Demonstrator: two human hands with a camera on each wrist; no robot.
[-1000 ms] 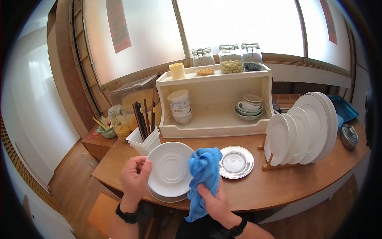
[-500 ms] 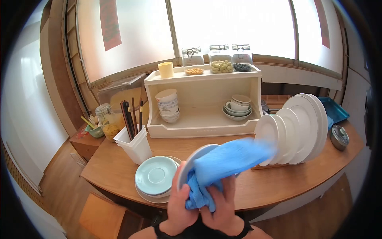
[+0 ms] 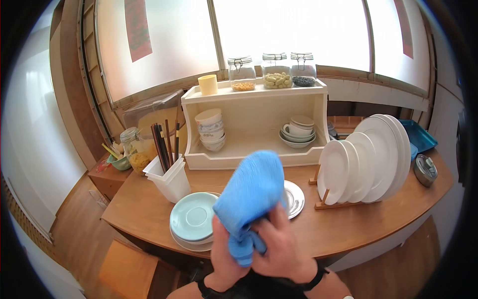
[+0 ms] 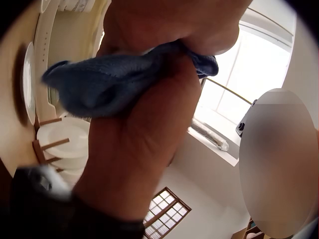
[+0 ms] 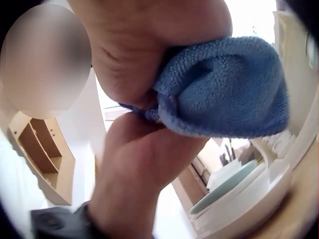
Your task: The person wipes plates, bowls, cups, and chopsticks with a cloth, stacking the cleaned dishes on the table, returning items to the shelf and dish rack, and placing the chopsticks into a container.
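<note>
Both hands meet at a blue cloth (image 3: 251, 192) in front of the body, above the near edge of the table. My left hand (image 3: 226, 251) grips its lower left side. From the right, my right hand (image 3: 284, 246) holds the bunched lower part with curled fingers. The cloth (image 5: 229, 89) bulges out from between the hands in the right wrist view; whether a dish is inside it I cannot tell. Beside my left hand, a pale green saucer (image 3: 194, 217) tops a small stack of plates. A shiny-rimmed plate (image 3: 295, 199) lies partly hidden behind the cloth.
White plates (image 3: 366, 164) stand in a wooden rack (image 3: 326, 203) on the right. A white holder (image 3: 169, 184) with chopsticks stands left. Behind, a cream shelf (image 3: 254, 162) carries bowls, a yellow cup (image 3: 208, 84) and glass jars. A lidded tin (image 3: 425, 169) sits far right.
A white dish showed in my left hand and beside the cloth earlier; now the cloth hides that spot. The cloth has swung back left and upright. The hands have come together, uncovering the saucer stack.
</note>
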